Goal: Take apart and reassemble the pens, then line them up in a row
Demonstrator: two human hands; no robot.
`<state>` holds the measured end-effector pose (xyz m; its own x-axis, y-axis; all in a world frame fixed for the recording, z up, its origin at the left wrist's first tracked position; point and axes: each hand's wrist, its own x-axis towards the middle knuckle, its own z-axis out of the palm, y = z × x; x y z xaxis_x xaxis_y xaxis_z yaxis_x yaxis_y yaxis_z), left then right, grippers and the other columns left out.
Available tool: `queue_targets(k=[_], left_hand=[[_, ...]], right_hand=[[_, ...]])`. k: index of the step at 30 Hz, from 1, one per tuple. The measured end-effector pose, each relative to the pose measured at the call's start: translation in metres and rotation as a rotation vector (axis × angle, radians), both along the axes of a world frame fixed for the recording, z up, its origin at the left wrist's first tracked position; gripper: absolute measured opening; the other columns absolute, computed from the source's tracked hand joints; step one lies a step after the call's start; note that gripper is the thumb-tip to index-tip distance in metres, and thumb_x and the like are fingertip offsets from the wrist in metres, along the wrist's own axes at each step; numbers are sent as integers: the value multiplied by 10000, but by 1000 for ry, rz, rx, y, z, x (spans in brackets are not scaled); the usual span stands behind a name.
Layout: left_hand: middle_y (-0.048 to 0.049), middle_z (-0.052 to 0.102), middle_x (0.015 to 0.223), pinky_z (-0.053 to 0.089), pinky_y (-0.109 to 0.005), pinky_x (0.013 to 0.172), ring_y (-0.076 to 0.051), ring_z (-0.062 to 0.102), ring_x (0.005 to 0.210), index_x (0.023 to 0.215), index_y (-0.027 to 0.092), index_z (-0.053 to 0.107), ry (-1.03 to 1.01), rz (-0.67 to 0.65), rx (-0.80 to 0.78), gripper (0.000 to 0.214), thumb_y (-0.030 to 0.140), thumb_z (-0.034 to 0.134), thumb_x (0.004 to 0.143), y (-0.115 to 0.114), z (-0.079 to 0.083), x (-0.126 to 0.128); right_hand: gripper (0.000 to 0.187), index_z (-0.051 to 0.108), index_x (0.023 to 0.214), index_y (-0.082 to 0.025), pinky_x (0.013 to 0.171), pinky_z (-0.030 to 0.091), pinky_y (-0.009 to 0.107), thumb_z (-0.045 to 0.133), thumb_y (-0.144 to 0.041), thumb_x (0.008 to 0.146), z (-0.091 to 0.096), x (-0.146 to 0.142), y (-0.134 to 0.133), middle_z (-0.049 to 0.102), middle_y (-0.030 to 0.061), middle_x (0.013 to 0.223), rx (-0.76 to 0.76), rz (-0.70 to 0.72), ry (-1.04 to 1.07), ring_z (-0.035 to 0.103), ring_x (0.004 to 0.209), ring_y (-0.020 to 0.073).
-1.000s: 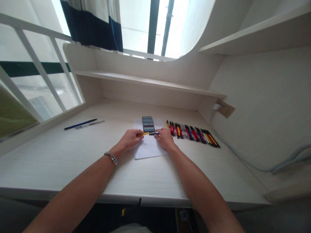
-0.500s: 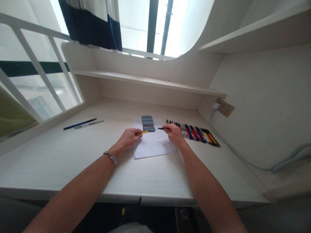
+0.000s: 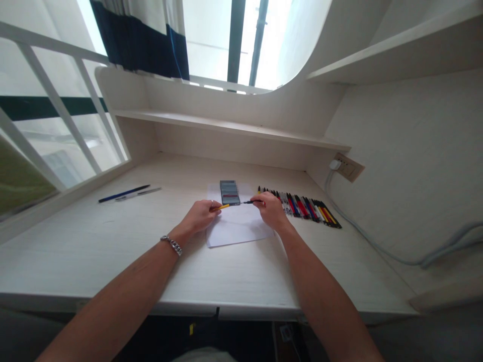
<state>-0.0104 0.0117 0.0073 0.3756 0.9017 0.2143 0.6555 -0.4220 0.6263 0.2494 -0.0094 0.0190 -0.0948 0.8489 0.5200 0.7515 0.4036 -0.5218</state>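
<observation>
1. The left hand (image 3: pixel 204 213) pinches a slim yellow cylindrical pen piece (image 3: pixel 225 206), its free end pointing right.
2. The right hand (image 3: pixel 270 208) grasps a slim black pen piece (image 3: pixel 248 202) between thumb and fingers, its thin tip pointing left toward the yellow one; whether the two ends touch is too small to tell.
3. Both pieces are over the white paper (image 3: pixel 237 231), at the near edge of a dark rectangular phone-like device (image 3: pixel 230 192), on the pale wooden counter (image 3: pixel 211 276).
4. To the right lies a row of slim multicoloured pens (image 3: pixel 304 207); well to the left, a long dark-blue pen (image 3: pixel 124 193).
5. Both pieces should be light, stiff and smooth, apt to roll; the thin tip is probably the most fragile part. The thicker barrels look the best place to hold.
</observation>
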Motion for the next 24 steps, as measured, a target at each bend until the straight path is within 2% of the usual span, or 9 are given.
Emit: queue_targets(k=[13, 20, 24], left_hand=[[-61, 760, 859, 426, -285, 672, -191, 628, 731, 990, 176, 791, 15, -5, 20, 272, 246, 593, 817, 0, -2, 0], [-46, 762, 840, 439, -271, 683, -177, 621, 719, 995, 185, 789, 9, 8, 5, 268, 230, 603, 807, 0, -2, 2], [-40, 750, 828, 431, -273, 672, -172, 605, 700, 996, 188, 788, -7, -50, -10, 267, 276, 592, 838, 0, -3, 2]], right_hand=[[193, 772, 888, -216, 830, 459, 327, 654, -71, 837, 0, 1, 0, 699, 65, 914, -26, -23, -29, 618, 872, 202], [193, 776, 901, -212, 811, 465, 303, 658, -71, 841, 1, -4, -3, 699, 59, 917, -71, 18, -14, 627, 847, 182], [186, 774, 924, -212, 811, 468, 299, 651, -90, 860, -4, -10, -5, 711, 60, 934, -77, 42, -11, 642, 843, 179]])
